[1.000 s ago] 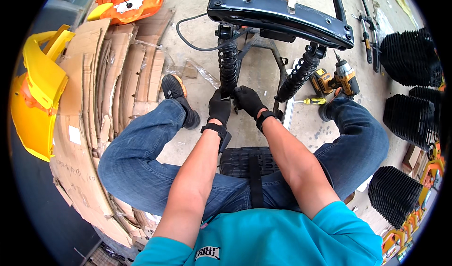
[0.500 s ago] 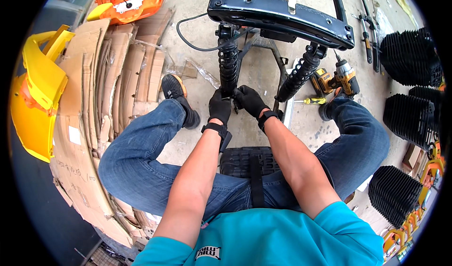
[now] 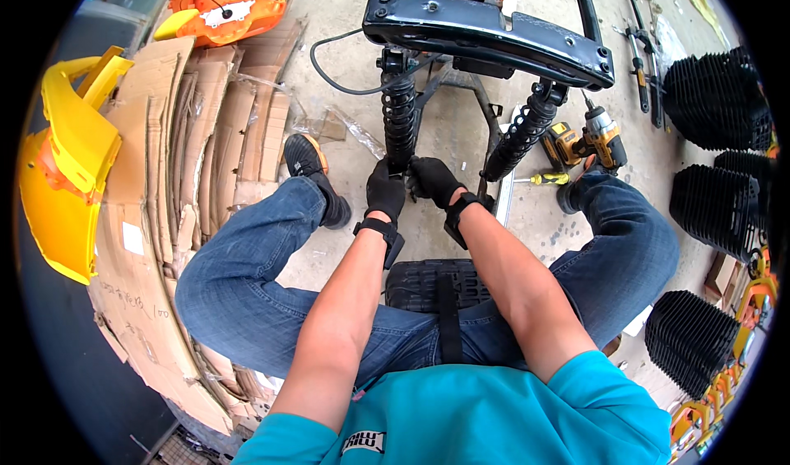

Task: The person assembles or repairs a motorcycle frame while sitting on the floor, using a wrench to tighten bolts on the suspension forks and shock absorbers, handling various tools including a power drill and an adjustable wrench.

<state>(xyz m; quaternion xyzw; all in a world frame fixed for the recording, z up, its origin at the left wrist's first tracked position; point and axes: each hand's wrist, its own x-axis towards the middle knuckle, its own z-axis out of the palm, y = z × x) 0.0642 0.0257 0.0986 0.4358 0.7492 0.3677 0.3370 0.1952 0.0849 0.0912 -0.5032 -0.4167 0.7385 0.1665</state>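
My gloved left hand is closed around the lower end of the left coil-spring shock absorber, which hangs from a black metal frame. My gloved right hand is closed just to the right of it, at the same lower mount, on something too small and hidden to make out. The right shock absorber hangs beside my right hand, its lower end above a silver rail. A black cable loops left of the frame. A yellow and black screwdriver lies right of my hands.
A cordless drill stands by my right foot. Flattened cardboard lines the left, with yellow and orange body panels. Stacks of black ribbed parts and long black tools lie right. A tire is beneath me.
My right hand and wrist have turned slightly at the shock's lower mount, and both hands sit a touch lower in the view. The frame has barely shifted.
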